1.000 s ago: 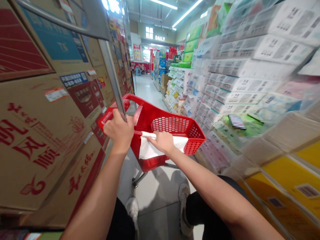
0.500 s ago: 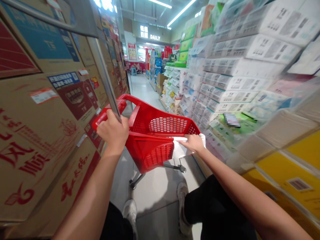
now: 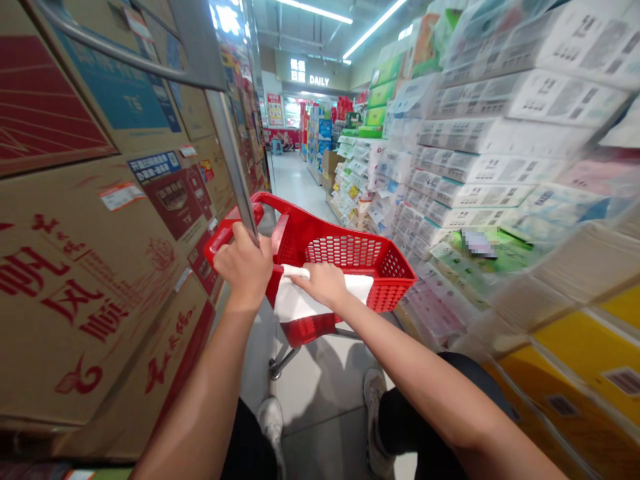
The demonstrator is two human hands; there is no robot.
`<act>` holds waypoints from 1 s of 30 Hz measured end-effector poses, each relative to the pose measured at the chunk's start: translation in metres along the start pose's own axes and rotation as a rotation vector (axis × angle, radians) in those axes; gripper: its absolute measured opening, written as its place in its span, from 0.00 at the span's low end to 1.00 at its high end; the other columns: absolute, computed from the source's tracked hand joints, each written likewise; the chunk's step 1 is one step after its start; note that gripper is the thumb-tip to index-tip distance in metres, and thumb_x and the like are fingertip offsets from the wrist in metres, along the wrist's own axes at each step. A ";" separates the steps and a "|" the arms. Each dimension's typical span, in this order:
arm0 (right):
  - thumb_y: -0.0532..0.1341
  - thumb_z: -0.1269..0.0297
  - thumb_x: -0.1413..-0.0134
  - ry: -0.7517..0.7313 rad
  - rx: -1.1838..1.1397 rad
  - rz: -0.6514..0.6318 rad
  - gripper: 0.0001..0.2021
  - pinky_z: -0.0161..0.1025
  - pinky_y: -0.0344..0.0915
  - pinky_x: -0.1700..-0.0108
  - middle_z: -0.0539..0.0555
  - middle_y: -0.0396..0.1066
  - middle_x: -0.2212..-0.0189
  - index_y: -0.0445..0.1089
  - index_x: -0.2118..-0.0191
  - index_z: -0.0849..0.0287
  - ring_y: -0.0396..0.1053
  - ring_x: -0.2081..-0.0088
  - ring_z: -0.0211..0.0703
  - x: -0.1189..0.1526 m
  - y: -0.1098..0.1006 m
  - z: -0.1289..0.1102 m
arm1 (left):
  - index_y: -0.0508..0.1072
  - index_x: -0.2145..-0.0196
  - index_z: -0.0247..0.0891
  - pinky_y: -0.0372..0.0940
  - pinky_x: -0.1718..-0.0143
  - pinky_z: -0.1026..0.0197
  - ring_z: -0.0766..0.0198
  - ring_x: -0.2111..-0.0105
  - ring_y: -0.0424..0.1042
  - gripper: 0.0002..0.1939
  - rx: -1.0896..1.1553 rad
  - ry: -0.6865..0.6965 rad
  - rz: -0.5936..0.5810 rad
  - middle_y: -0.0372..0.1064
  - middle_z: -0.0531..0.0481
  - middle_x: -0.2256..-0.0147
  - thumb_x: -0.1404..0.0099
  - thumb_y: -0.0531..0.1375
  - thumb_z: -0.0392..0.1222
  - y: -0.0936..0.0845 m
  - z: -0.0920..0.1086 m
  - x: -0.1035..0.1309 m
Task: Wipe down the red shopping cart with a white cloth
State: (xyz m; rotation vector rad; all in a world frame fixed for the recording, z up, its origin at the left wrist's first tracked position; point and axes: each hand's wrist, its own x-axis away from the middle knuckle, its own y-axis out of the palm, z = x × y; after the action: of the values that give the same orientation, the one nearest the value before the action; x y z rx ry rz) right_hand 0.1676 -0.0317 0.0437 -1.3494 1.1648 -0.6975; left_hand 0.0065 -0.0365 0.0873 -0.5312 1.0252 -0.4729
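Observation:
A red shopping cart (image 3: pixel 395 293) with perforated walls stands in front of me. My left hand (image 3: pixel 245 263) is closed around the lower end of a grey metal pole (image 3: pixel 231 147), beside the cart's red handle (image 3: pixel 213 248). That pole rises to a grey frame (image 3: pixel 197 40) at the upper left. My right hand (image 3: pixel 323 285) presses a white cloth (image 3: pixel 300 303) over the cart's near side rim, fingers curled on it. Part of the cloth hangs down the outer wall. The right fingertips are partly hidden behind the hand.
Stacked cardboard boxes (image 3: pixel 95 267) line the left side closely. Wrapped tissue packs (image 3: pixel 505 143) are piled high on the right, above yellow cartons (image 3: pixel 565 373). A tiled aisle floor (image 3: pixel 287 175) runs ahead. My shoes (image 3: pixel 273 420) are just behind the cart.
My right hand has slid left along the cart's rim with the white cloth, from the far corner towards the handle. My left hand keeps its hold; the view has shifted slightly.

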 end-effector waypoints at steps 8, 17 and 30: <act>0.42 0.29 0.38 0.114 0.172 -0.081 0.39 0.41 0.64 0.55 0.62 0.79 0.59 0.77 0.51 0.56 0.76 0.54 0.55 0.033 0.000 0.103 | 0.67 0.51 0.32 0.62 0.56 0.47 0.44 0.63 0.74 0.23 0.008 -0.010 -0.024 0.73 0.37 0.66 0.35 0.50 0.51 0.003 -0.005 -0.007; 0.46 0.26 0.43 0.296 0.261 -0.154 0.41 0.42 0.65 0.55 0.65 0.79 0.58 0.78 0.52 0.57 0.76 0.53 0.58 0.054 -0.008 0.171 | 0.67 0.51 0.32 0.61 0.56 0.48 0.43 0.62 0.74 0.22 0.007 -0.038 -0.016 0.73 0.36 0.66 0.34 0.49 0.50 0.000 0.003 -0.001; 0.38 0.27 0.40 0.067 0.058 -0.022 0.43 0.42 0.66 0.54 0.62 0.79 0.61 0.76 0.54 0.58 0.76 0.56 0.54 0.022 -0.001 0.036 | 0.70 0.52 0.34 0.63 0.58 0.46 0.42 0.62 0.74 0.21 0.026 -0.039 0.018 0.74 0.36 0.66 0.35 0.51 0.51 -0.003 -0.004 0.001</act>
State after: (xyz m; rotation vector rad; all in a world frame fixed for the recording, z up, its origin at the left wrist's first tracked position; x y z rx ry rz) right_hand 0.2080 -0.0388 0.0335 -1.3004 1.1757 -0.7915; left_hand 0.0030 -0.0403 0.0862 -0.5058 0.9847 -0.4575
